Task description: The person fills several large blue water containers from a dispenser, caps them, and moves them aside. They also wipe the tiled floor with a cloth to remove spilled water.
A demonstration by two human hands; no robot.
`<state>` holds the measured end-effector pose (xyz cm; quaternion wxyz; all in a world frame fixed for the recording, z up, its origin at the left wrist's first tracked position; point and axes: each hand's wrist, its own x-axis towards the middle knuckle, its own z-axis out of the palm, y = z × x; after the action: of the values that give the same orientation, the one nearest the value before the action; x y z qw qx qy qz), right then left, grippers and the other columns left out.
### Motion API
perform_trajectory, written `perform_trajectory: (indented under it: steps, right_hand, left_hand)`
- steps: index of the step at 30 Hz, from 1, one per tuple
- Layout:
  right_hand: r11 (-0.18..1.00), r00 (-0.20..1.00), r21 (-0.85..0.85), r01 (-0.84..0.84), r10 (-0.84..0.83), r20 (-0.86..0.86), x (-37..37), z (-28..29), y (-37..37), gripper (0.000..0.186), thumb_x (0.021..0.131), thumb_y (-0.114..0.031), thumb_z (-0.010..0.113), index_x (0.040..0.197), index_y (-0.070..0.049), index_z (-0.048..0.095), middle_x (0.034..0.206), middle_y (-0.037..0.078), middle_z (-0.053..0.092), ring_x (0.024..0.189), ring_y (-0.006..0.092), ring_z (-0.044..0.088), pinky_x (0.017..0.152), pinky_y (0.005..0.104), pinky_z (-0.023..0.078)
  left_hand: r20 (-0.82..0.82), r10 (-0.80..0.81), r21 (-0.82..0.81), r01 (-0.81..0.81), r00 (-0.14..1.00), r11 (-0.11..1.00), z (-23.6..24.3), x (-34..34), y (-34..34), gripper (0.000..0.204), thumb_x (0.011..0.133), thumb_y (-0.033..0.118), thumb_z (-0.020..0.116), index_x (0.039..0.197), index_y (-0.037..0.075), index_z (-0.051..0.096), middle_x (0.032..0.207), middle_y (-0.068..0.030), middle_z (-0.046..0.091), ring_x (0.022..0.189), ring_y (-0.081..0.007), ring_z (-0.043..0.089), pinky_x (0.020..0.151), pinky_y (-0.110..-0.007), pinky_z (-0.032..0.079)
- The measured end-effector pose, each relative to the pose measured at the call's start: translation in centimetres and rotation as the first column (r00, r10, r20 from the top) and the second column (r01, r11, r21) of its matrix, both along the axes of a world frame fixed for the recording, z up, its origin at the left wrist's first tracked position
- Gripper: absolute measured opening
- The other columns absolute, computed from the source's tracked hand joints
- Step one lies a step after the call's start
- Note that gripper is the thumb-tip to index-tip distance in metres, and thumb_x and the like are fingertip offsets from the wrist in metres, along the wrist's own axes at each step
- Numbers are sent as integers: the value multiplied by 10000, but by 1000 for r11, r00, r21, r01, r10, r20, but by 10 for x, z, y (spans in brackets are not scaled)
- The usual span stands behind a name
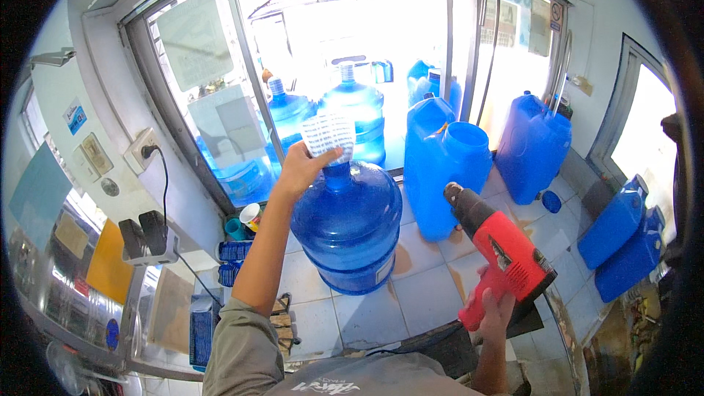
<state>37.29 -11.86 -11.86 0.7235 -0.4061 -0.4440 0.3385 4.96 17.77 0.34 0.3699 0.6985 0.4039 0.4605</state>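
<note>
A large round blue water jug stands upright on the tiled floor in front of me. Over its neck sits a white printed plastic sleeve, and my left hand pinches the sleeve's lower part from the left. In my right hand is a red and black heat gun, gripped by its handle. Its metal nozzle points up and left toward the jug, well apart from it. The jug's mouth is hidden under the sleeve.
Square blue containers stand right of the jug, another farther right, and flat ones by the right wall. Full jugs stand beyond the sliding door. At left, a power strip hangs with a cord; cups sit below the doorframe.
</note>
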Motion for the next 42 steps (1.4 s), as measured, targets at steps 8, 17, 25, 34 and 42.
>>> perform_trajectory:
  steps: [8, 17, 25, 34, 42]
  right_hand:
    - [999, 989, 10, 44, -45, 141, 7, 76, 44, 557, 1025, -430, 586, 1355, 10, 498, 1159, 155, 665, 578, 124, 589, 471, 286, 483]
    - [985, 656, -80, -153, 162, 737, -15, 291, 132, 504, 1017, -448, 593, 1227, 9, 629, 938, 113, 751, 559, 96, 626, 485, 229, 526]
    - [891, 264, -385, -239, 441, 858, -103, 370, 154, 486, 1004, -373, 590, 1227, 58, 597, 908, 119, 738, 522, 109, 660, 437, 231, 558]
    - [914, 112, -398, -75, 405, 908, -137, 385, 178, 494, 987, -412, 588, 1169, 43, 647, 887, 111, 735, 544, 131, 680, 461, 229, 560]
    - [923, 1, -371, 102, 372, 928, -161, 395, 161, 463, 985, -389, 600, 1186, 26, 645, 908, 120, 736, 585, 166, 699, 522, 263, 584]
  left_hand:
    - [35, -59, 168, 53, 998, 984, -30, 1, -10, 531, 867, 320, 841, 1234, -24, 671, 1148, -131, 747, 1047, -172, 699, 909, -338, 548]
    - [-15, 339, 393, -306, 941, 867, -49, 18, -27, 639, 754, 480, 889, 1040, -59, 700, 873, -197, 766, 792, -290, 766, 689, -390, 577]
    - [-30, 395, 364, -358, 918, 860, -48, 20, -32, 618, 709, 475, 911, 942, -55, 695, 815, -204, 749, 759, -306, 761, 684, -408, 581]
    - [-90, 397, 322, -350, 914, 880, -52, 20, -29, 766, 698, 491, 916, 1156, -67, 660, 982, -232, 762, 909, -320, 767, 803, -407, 600]
    - [-189, 403, 170, -375, 895, 911, -42, 26, -35, 1156, 653, 524, 932, 1448, -109, 382, 1143, -281, 707, 1071, -372, 716, 920, -417, 565]
